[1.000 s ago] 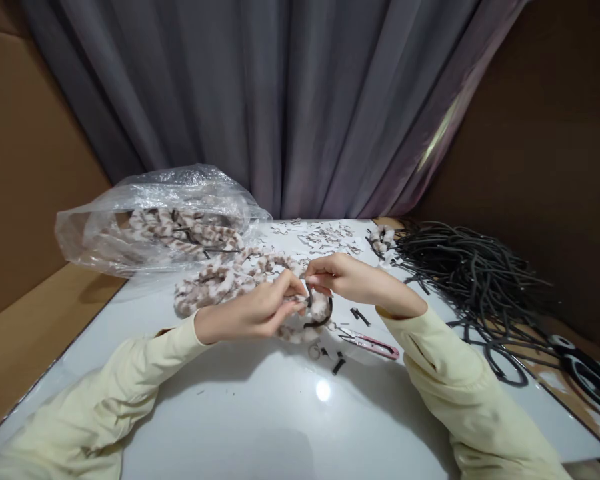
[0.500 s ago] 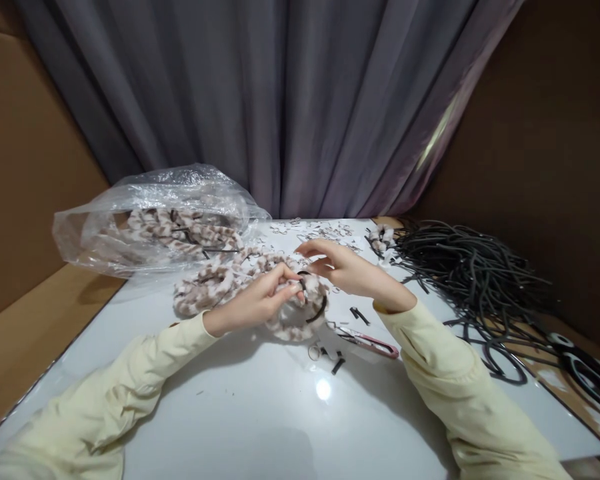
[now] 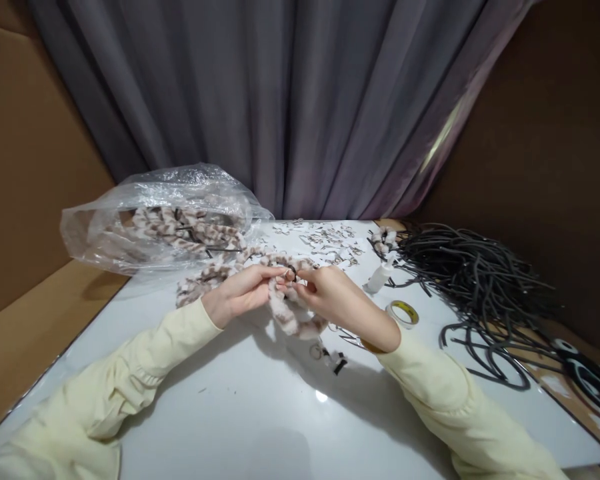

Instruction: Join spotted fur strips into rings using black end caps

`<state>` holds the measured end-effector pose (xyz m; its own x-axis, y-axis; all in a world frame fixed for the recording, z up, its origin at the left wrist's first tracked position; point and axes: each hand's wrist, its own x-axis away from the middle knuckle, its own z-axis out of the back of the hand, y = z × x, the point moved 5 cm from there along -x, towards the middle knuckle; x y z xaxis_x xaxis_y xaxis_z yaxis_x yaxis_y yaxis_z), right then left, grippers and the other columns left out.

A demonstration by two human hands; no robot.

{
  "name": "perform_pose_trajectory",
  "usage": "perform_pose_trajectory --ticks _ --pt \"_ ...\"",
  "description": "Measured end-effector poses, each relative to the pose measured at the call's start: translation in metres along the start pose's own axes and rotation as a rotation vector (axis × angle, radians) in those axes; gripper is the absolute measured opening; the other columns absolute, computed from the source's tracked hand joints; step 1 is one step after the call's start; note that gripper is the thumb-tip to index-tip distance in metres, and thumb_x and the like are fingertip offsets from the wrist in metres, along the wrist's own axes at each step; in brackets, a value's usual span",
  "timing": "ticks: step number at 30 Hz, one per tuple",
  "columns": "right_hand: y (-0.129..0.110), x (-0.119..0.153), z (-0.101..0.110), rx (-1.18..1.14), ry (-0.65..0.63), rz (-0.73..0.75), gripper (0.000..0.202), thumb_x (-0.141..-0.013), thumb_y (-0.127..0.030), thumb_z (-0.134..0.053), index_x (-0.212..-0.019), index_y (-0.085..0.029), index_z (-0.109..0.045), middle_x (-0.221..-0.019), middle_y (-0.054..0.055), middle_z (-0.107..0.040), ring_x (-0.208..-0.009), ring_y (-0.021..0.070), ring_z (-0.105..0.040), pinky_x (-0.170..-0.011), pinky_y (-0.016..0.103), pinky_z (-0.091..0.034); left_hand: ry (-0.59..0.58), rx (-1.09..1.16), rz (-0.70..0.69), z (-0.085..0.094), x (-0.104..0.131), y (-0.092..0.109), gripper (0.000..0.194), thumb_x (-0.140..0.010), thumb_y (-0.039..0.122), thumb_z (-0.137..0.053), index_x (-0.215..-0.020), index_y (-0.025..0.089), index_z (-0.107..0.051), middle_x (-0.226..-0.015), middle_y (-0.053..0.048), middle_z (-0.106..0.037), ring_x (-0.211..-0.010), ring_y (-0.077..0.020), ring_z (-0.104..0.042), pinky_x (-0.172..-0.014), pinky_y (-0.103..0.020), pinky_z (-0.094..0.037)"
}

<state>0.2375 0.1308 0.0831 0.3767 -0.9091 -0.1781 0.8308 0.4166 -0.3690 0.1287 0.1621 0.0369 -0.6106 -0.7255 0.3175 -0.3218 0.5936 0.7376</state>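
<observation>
My left hand (image 3: 247, 291) is closed on a fluffy white-and-brown fabric loop (image 3: 289, 320), at the spot where a short black cord (image 3: 292, 273) shows. My right hand (image 3: 327, 293) pinches at the same place from the other side, its fingertips close to those of my left. The loop hangs below both hands, just above or against the white table (image 3: 220, 413). Exactly how the cord ends sit between my fingertips is hidden. More of the fluffy fabric (image 3: 200, 283) lies behind and beside my left hand.
A clear plastic bag (image 3: 105, 227) of fluffy pieces stands back left. Small metal parts (image 3: 330, 237) are scattered at the back. On the right are a white bottle (image 3: 379, 277), a tape roll (image 3: 403, 313), a heap of black cords (image 3: 475, 273) and black-handled scissors (image 3: 587, 373).
My right hand has come down and in, from open fingers above the loop to a pinch beside my left fingertips. The tape roll and bottle now show past my right wrist.
</observation>
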Motion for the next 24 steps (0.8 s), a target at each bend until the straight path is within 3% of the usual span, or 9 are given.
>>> perform_pose_trajectory --ticks 3,6,12,15,19,24 --pt "0.001 -0.005 -0.009 -0.16 -0.013 -0.029 0.014 -0.082 -0.016 -0.045 -0.07 -0.016 -0.051 -0.05 0.0 -0.053 -0.042 0.0083 -0.043 -0.045 0.02 -0.028 -0.007 -0.01 -0.096 -0.004 0.004 0.007 0.012 -0.077 0.002 -0.053 -0.067 0.005 -0.058 -0.064 -0.003 -0.054 -0.053 -0.0057 -0.047 -0.056 -0.017 -0.043" --pt "0.006 -0.009 -0.013 -0.442 -0.118 -0.111 0.012 -0.087 -0.019 -0.039 -0.079 -0.017 -0.048 -0.042 -0.005 -0.051 -0.03 0.0067 -0.04 -0.038 0.017 -0.029 0.044 -0.184 -0.282 -0.005 0.009 0.015 0.007 -0.075 0.008 -0.057 -0.068 0.008 -0.056 -0.065 -0.001 -0.054 -0.053 -0.0053 -0.046 -0.053 -0.017 -0.039" --pt "0.015 -0.004 -0.005 -0.76 -0.387 -0.214 0.017 -0.089 -0.026 -0.039 -0.076 -0.017 -0.043 -0.037 -0.005 -0.05 -0.024 0.0059 -0.032 -0.026 0.016 -0.021 0.297 -1.057 -0.759 -0.011 0.028 0.017 0.016 -0.086 0.03 -0.05 -0.094 0.017 -0.046 -0.081 -0.003 -0.061 -0.068 -0.0127 -0.056 -0.056 -0.022 -0.039" --pt "0.015 -0.002 0.0 -0.787 -0.45 -0.208 0.018 -0.09 -0.027 -0.039 -0.08 -0.016 -0.047 -0.036 -0.005 -0.049 -0.023 0.0054 -0.031 -0.025 0.016 -0.02 0.348 -1.375 -1.072 -0.016 0.035 0.016 0.01 -0.088 0.024 -0.047 -0.094 0.018 -0.042 -0.085 -0.005 -0.059 -0.076 -0.0148 -0.058 -0.062 -0.024 -0.043" --pt "0.013 0.0 0.003 -0.732 -0.476 -0.161 0.023 -0.09 -0.028 -0.038 -0.074 -0.016 -0.05 -0.037 -0.006 -0.046 -0.026 0.0049 -0.03 -0.029 0.017 -0.021 0.252 -1.727 -1.523 -0.024 0.042 0.008 0.012 -0.087 0.01 -0.042 -0.097 0.016 -0.041 -0.083 -0.007 -0.057 -0.078 -0.0173 -0.055 -0.07 -0.031 -0.045" --pt "0.008 0.003 0.015 -0.44 -0.374 0.001 0.03 -0.085 -0.021 -0.04 -0.055 -0.016 -0.044 -0.039 -0.004 -0.045 -0.038 0.0059 -0.04 -0.043 0.018 -0.032 0.204 -1.972 -1.649 -0.023 0.038 0.002 0.023 -0.086 0.005 -0.041 -0.108 0.01 -0.04 -0.079 -0.01 -0.057 -0.07 -0.0187 -0.05 -0.064 -0.034 -0.045"
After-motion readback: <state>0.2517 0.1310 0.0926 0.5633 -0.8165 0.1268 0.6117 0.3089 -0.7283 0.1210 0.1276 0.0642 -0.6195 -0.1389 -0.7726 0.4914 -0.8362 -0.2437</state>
